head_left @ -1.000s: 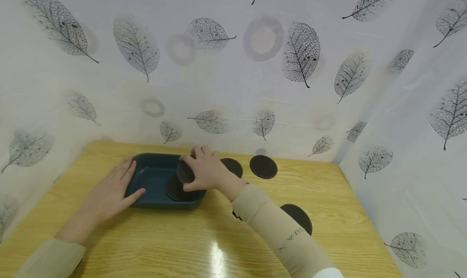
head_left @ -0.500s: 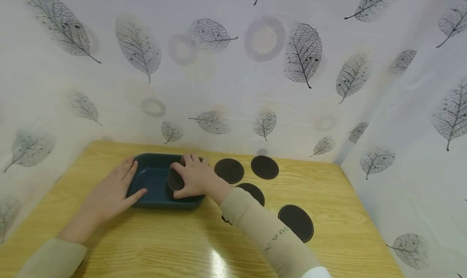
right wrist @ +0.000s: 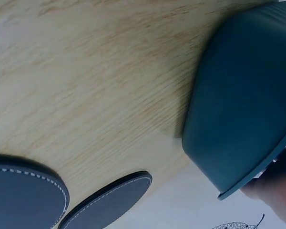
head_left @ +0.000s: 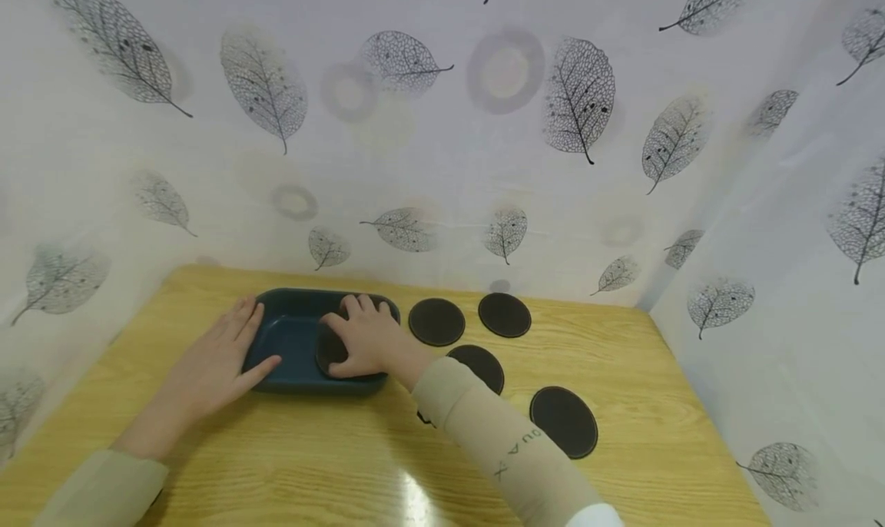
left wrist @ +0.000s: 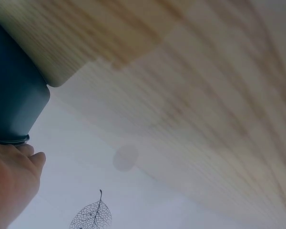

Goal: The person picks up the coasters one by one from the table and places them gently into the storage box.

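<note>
A dark blue-green rectangular tray (head_left: 286, 343) sits on the table towards the back left. My left hand (head_left: 207, 358) rests against its left end, fingers extended along that side and thumb over the front rim. Inside the right half of the tray, my right hand (head_left: 369, 339) holds a round black coaster (head_left: 330, 349) by its edge, palm down and fingers spread around it. The coaster lies low in the tray, and the hand covers much of it. From the right wrist, the outer wall of the tray (right wrist: 243, 95) is seen, with the hand partly behind its rim.
Several more round dark coasters with stitched edges lie on the wooden table right of the tray: two at the back (head_left: 437, 322) (head_left: 505, 314), one (head_left: 478, 367) partly behind the right sleeve, one (head_left: 563, 422) nearer the front. A leaf-patterned curtain (head_left: 429, 166) hangs behind.
My right hand has moved left and down into the tray, bringing the held coaster from tilted to lying low over the one in there. The left hand has stayed on the tray.
</note>
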### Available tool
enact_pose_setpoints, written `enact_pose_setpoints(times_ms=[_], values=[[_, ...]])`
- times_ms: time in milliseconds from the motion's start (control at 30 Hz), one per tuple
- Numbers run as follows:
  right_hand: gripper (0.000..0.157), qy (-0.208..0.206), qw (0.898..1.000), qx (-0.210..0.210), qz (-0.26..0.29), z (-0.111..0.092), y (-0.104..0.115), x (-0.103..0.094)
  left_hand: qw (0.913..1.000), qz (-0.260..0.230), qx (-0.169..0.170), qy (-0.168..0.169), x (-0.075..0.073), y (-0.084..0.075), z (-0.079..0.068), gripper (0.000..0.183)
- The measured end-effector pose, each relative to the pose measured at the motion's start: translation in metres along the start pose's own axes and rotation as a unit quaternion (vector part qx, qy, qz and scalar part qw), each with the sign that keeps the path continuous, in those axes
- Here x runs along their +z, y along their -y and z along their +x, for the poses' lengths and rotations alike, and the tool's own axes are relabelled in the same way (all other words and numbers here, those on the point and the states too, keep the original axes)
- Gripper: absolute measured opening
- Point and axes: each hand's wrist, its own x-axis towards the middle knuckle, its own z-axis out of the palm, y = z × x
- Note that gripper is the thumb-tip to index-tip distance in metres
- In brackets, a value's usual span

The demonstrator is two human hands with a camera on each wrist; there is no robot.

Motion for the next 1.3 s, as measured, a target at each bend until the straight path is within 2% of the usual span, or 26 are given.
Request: enact_pose_setpoints(times_ms=[200, 433, 600, 1033, 1300], values=[[0.075, -0.013, 1.000, -0.001, -0.002, -0.004, -0.007, -0.003, 0.9999, 0.004, 0.003, -0.010, 0.001, 0.001, 0.001, 0.097], [0.075, -0.005, 0.999, -0.003, 0.037, -0.013, -0.020, -0.012, 0.9998, 0.004, 0.006, -0.016, 0.001, 0.001, 0.001, 0.097], [0.075, -0.010, 0.999, -0.003, 0.037, -0.019, -0.033, -0.018, 0.9997, 0.007, 0.010, -0.022, 0.002, 0.001, 0.000, 0.097], [0.076, -0.011, 0.997, 0.053, 0.061, -0.040, -0.076, -0.016, 0.9996, 0.010, 0.013, -0.023, 0.006, 0.003, 0.001, 0.098], [0.073, -0.014, 0.995, 0.069, 0.069, -0.057, -0.106, -0.016, 0.9998, 0.008, 0.010, -0.015, 0.005, 0.003, 0.001, 0.098]])
